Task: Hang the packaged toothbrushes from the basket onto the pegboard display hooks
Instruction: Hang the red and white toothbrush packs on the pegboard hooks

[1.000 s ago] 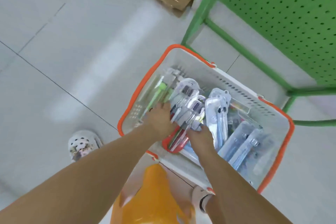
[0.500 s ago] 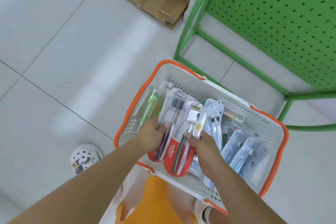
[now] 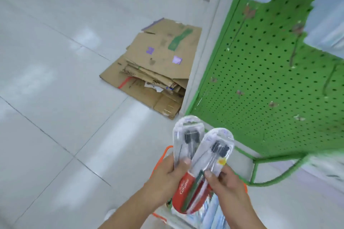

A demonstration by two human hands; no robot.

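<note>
Toothbrush packs are held up at the lower centre of the frame, clear of the basket (image 3: 161, 160), whose orange rim is glimpsed just beneath the hands. The left pack (image 3: 183, 143) is gripped by the left hand (image 3: 167, 174), thumb pressed on its clear blister front and fingers curled behind. The right pack (image 3: 208, 165), with a red card base, is pinched by the right hand (image 3: 226, 182), thumb on the front face. The two packs overlap at their lower ends and fan apart at the top.

The green pegboard (image 3: 270, 80) fills the right of the frame, with several display hooks (image 3: 294, 50) projecting from it; blurred clear packages hang at the upper right. Flattened cardboard boxes (image 3: 158, 69) lie on the tiled floor beside the stand.

The step in hand is judged to be the carry from basket to board. Next, one pack should be singled out, its top hang hole lined up with a free hook tip, and the pack slid on. The hang holes cannot be made out through the blur.
</note>
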